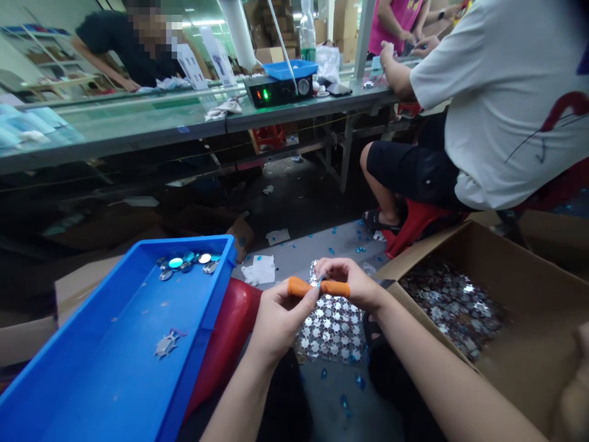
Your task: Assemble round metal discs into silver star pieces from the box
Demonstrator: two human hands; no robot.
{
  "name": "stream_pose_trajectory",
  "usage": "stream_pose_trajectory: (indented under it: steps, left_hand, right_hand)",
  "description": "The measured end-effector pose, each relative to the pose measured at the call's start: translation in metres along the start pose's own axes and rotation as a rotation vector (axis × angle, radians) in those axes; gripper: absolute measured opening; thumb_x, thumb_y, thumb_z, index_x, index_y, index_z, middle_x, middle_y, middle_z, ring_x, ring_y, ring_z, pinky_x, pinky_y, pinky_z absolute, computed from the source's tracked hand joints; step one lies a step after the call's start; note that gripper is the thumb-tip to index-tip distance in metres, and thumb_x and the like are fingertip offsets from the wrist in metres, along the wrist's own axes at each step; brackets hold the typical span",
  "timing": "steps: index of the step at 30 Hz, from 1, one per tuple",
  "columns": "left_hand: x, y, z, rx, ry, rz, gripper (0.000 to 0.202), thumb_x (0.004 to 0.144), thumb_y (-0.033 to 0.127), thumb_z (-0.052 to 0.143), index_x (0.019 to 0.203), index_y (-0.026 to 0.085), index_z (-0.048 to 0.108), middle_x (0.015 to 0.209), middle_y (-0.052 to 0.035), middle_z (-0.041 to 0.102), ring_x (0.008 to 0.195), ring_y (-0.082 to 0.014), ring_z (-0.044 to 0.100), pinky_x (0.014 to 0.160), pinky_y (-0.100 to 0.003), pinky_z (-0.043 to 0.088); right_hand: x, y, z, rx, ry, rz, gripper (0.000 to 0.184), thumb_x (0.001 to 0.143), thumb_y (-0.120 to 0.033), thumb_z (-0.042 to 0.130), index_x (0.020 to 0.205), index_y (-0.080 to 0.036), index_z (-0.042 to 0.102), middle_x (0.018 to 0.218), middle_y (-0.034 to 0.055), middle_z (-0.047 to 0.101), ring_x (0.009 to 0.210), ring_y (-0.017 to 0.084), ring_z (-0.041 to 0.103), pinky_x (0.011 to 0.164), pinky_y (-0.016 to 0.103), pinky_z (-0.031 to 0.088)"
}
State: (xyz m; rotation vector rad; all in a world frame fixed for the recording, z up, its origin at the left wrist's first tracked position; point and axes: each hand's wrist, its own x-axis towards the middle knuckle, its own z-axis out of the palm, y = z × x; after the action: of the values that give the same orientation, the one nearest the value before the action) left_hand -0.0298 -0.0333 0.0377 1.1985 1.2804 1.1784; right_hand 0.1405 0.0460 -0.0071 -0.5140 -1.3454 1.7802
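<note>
My left hand (278, 320) and my right hand (356, 283) meet in front of me, fingertips together. Each wears an orange finger cot on one finger. Both are closed in a pinch around something small, mostly covered by the fingers, with only a bluish glint showing. Behind and below them lies a clear bag (332, 331) of silver snowflake-shaped metal pieces. To the left stands a blue tray (115, 344), holding several round shiny discs (186, 263) in its far corner and one silver toothed piece (166, 345) with a reddish strip.
A red stool (230, 344) supports the tray. At right, an open cardboard box (534, 307) contains many silver pieces. Blue bits litter the floor. A person in a white shirt (497, 110) sits ahead right, beside a long workbench (151, 132); others work beyond it.
</note>
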Motion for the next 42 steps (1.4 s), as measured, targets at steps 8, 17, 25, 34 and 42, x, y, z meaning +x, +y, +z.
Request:
stream_pose_trajectory:
  steps: [8, 17, 25, 34, 42]
  left_hand:
    - [-0.003, -0.004, 0.004, 0.033, 0.042, 0.02, 0.03, 0.08, 0.04, 0.076, 0.067, 0.015, 0.067, 0.066, -0.0041, 0.06, 0.062, -0.0155, 0.053, 0.058, -0.026, 0.043]
    - [-0.001, 0.001, 0.013, 0.011, 0.106, 0.051, 0.021, 0.081, 0.034, 0.075, 0.073, 0.016, 0.067, 0.07, -0.0031, 0.062, 0.067, -0.0158, 0.055, 0.064, -0.025, 0.046]
    - [0.004, -0.001, 0.005, 0.064, 0.008, 0.013, 0.021, 0.083, 0.037, 0.074, 0.082, 0.016, 0.069, 0.079, -0.005, 0.067, 0.072, -0.0171, 0.06, 0.067, -0.026, 0.047]
    - [0.005, -0.003, 0.004, 0.169, 0.073, 0.037, 0.018, 0.085, 0.035, 0.071, 0.085, 0.017, 0.07, 0.079, -0.0044, 0.068, 0.073, -0.0176, 0.059, 0.068, -0.026, 0.046]
    - [0.008, -0.007, 0.002, 0.481, 0.32, 0.272, 0.01, 0.087, 0.028, 0.069, 0.088, 0.018, 0.07, 0.085, -0.0042, 0.066, 0.077, -0.0185, 0.06, 0.073, -0.028, 0.046]
  right_hand:
    - [-0.003, 0.0, -0.001, -0.031, -0.028, -0.016, 0.023, 0.07, -0.031, 0.088, 0.08, -0.018, 0.071, 0.092, 0.0044, 0.058, 0.083, 0.015, 0.052, 0.07, 0.028, 0.043]
    - [-0.001, 0.0, 0.001, 0.086, 0.013, 0.028, 0.032, 0.062, -0.035, 0.092, 0.078, -0.017, 0.071, 0.091, 0.0037, 0.06, 0.078, 0.014, 0.055, 0.067, 0.027, 0.046]
    - [-0.003, -0.006, -0.002, 0.087, -0.049, 0.123, 0.028, 0.069, -0.034, 0.088, 0.077, -0.015, 0.07, 0.087, 0.0037, 0.06, 0.075, 0.013, 0.055, 0.063, 0.025, 0.043]
    - [-0.002, -0.002, -0.002, 0.104, 0.038, 0.19, 0.03, 0.068, -0.033, 0.089, 0.087, -0.017, 0.072, 0.085, 0.0019, 0.061, 0.065, 0.009, 0.049, 0.052, 0.02, 0.032]
    - [0.0, 0.001, 0.002, -0.045, 0.247, 0.138, 0.033, 0.07, -0.039, 0.086, 0.091, -0.017, 0.075, 0.081, 0.0029, 0.065, 0.063, 0.009, 0.048, 0.053, 0.021, 0.034]
